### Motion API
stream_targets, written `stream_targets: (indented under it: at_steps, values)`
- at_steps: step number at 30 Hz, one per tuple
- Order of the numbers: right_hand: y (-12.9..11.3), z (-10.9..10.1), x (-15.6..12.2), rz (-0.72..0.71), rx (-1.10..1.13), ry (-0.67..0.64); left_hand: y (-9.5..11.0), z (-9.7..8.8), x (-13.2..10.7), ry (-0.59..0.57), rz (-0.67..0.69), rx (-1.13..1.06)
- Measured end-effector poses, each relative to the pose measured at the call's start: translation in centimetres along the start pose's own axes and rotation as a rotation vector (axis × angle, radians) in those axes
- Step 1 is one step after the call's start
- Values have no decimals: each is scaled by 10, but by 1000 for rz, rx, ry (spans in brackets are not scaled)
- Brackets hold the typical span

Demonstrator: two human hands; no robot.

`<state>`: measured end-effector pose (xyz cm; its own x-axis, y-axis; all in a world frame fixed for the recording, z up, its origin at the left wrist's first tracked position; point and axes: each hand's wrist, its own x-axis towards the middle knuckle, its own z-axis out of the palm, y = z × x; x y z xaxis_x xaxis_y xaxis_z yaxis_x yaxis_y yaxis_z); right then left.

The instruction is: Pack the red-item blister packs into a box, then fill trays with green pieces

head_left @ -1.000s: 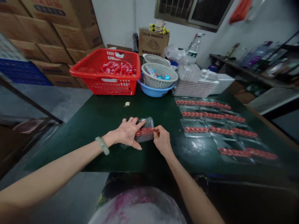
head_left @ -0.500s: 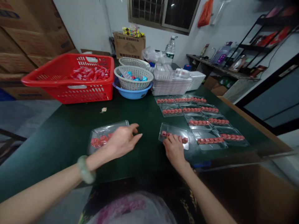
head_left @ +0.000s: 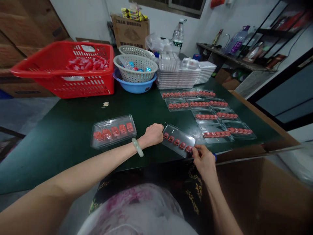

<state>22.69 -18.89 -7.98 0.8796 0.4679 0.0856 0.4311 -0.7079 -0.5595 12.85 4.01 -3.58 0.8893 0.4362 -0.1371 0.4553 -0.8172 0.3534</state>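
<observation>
A clear plastic tray [head_left: 184, 137] with a row of small red wrapped pieces [head_left: 176, 142] lies at an angle near the table's front edge. My left hand [head_left: 154, 134], with a pale green bangle on its wrist, is closed at the tray's left end. At the right end my right hand [head_left: 203, 159] pinches the tray's near corner, thumb and fingers beside the last red piece. To the left, a second clear tray [head_left: 112, 143] holds a similar row of red pieces [head_left: 115, 131], with neither hand on it.
Several filled trays [head_left: 215, 139] stand in rows at the right. Behind them are stacked clear trays [head_left: 178, 80]. A red basket [head_left: 88, 85] of red wrapped pieces, a grey colander [head_left: 137, 75] and a blue basin [head_left: 137, 87] stand along the back of the green table [head_left: 73, 120].
My left hand has moved right from the left tray to the other tray's left end. My right hand has shifted from the red pieces to that tray's right end. The view has tilted down.
</observation>
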Motion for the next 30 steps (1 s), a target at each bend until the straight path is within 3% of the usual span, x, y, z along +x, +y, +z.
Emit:
stream_targets:
  at_steps: [5,11,14,17,20,23,27,30]
  values:
    - [4,2,-8,73,215,-28,-4,11,-8,25,4,-87]
    - [10,1,-6,7,123,-37,-4,20,-21,72,25,-189]
    - [11,-4,-12,-3,102,-20,0,17,-34,110,24,-229]
    - [2,-12,-15,-15,107,30,-2,3,-58,185,22,-252]
    - [-36,-7,-8,-107,141,-13,-23,-21,-89,333,-34,-318]
    - [-102,21,6,-305,149,-128,-66,-47,-119,455,-208,-337]
    - [-185,75,22,-413,113,-247,-130,-66,-140,472,-462,-237]
    - [-212,101,27,-417,50,-314,-159,-67,-144,413,-514,-209]
